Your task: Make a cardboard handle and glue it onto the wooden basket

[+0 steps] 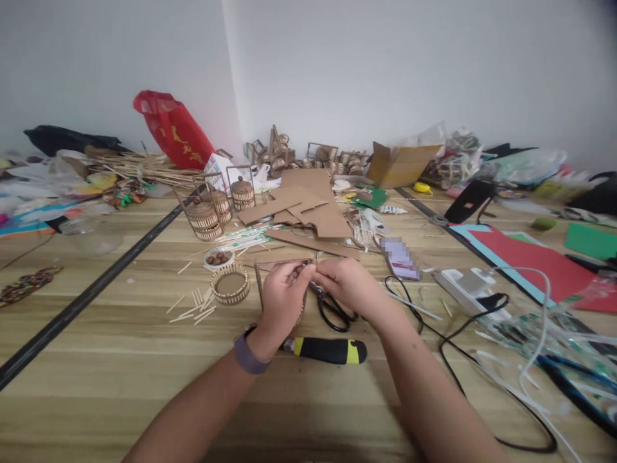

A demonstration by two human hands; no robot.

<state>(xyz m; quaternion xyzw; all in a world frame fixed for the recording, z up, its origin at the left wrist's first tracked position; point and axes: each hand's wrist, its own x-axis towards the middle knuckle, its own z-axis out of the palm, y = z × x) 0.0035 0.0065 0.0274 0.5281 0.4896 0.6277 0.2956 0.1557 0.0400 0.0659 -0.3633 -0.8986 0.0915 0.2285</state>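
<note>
My left hand [285, 292] is closed around the upper corner of a thin brown handle frame [259, 283], whose lower part is mostly hidden behind the hand. Fingertips of my right hand [344, 283] pinch together at that same corner; what they hold is too small and covered to make out. Just below the right hand lie black-handled scissors [332, 315]. Nearer me rests a tool with a black and yellow handle [322, 350]. To the left stand a round slatted tray [231, 298] and loose short sticks [200, 310].
A white bowl [207, 265] of brown balls sits behind the tray. Finished-looking small tiered baskets [205, 222] stand farther back, beside cardboard sheets [313, 202]. On the right are a phone [401, 258], a power strip [463, 292] and tangled cables [450, 360].
</note>
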